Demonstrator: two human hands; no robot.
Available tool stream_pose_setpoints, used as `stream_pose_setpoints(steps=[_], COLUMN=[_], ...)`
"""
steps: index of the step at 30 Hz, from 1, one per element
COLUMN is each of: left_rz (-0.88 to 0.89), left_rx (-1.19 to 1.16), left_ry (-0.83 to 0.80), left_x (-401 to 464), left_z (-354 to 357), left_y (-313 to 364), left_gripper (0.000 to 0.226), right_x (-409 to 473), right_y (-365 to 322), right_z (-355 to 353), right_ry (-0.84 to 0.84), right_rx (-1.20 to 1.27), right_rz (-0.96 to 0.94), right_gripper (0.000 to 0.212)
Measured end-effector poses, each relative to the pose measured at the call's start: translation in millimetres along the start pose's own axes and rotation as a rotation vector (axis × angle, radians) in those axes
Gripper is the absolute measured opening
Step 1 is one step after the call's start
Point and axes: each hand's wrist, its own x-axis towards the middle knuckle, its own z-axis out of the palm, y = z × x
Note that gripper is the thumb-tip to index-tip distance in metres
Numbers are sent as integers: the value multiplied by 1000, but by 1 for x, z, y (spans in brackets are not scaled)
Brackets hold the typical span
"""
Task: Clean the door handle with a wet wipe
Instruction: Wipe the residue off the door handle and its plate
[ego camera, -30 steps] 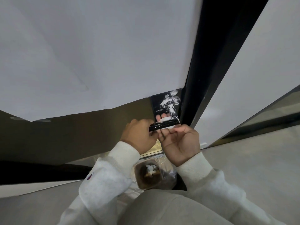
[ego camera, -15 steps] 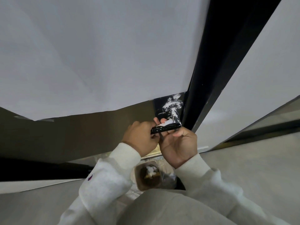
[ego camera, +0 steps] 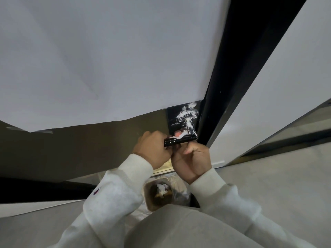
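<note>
A black wet wipe packet (ego camera: 184,120) with a white pattern is held upright in front of me, close to the black door frame (ego camera: 225,83). My left hand (ego camera: 152,151) pinches the packet's glossy lower left edge. My right hand (ego camera: 192,161) grips the packet from below and behind, with a fingertip showing at its face. A small white bit (ego camera: 180,136) shows at the packet's lower part; I cannot tell whether it is a wipe. No door handle is in view.
A panel covered in white paper (ego camera: 107,59) fills the upper left, and another white panel (ego camera: 286,86) stands to the right of the frame. A small tan bin (ego camera: 147,190) with crumpled white wipes sits on the floor below my hands.
Both hands have risen slightly with the packet. My left hand has closed tighter on the packet's lower left edge.
</note>
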Motion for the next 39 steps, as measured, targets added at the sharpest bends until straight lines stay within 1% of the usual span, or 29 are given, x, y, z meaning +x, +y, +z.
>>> stream_pose_setpoints(steps=[4, 8, 14, 16, 18, 20, 21, 22, 24, 25, 27, 33, 35, 39], left_rz=[1, -3, 19, 28, 43, 56, 60, 60, 53, 48, 45, 33, 39, 27], left_rx=[-3, -37, -68, -60, -45, -37, -39, -45, -54, -56, -52, -30, -26, 6], left_ry=[10, -1, -36, -46, -39, -21, -17, -16, -18, -15, 1, 38, 35, 21], left_x=[-1, 0, -1, -2, -4, -5, -5, -5, -4, -4, -5, -7, -6, -5], left_z=[-1, -2, -6, -7, -7, -7, -7, -7, -7, -6, -6, -5, -3, -1], left_y=[1, 2, 1, 0, 1, 2, 3, 3, 3, 3, 4, 6, 6, 7], left_gripper=[33, 27, 30, 30, 31, 33, 33, 34, 34, 34, 35, 34, 34, 35], right_x=[4, 10, 9, 0, -11, -17, -19, -19, -16, -13, -9, -9, -6, 1], right_y=[3, 0, 0, 1, -3, -6, -8, -10, -10, -11, -12, -15, -16, -17], right_z=[9, 11, 7, -3, -12, -17, -17, -18, -16, -15, -12, -10, -12, -14], right_ry=[-34, -63, -93, -49, 32, 98, 131, 159, 205, 227, 254, 240, 220, 198], right_rx=[85, 62, 52, 7, -51, -66, -65, -63, -72, -77, -80, -167, -172, -195], right_rz=[0, 37, 53, 41, 49, 55, 47, 41, 45, 54, 77, 160, 190, 227], right_gripper=[78, 70, 56, 59, 66, 65, 61, 52, 28, 20, 15, 19, 17, 24])
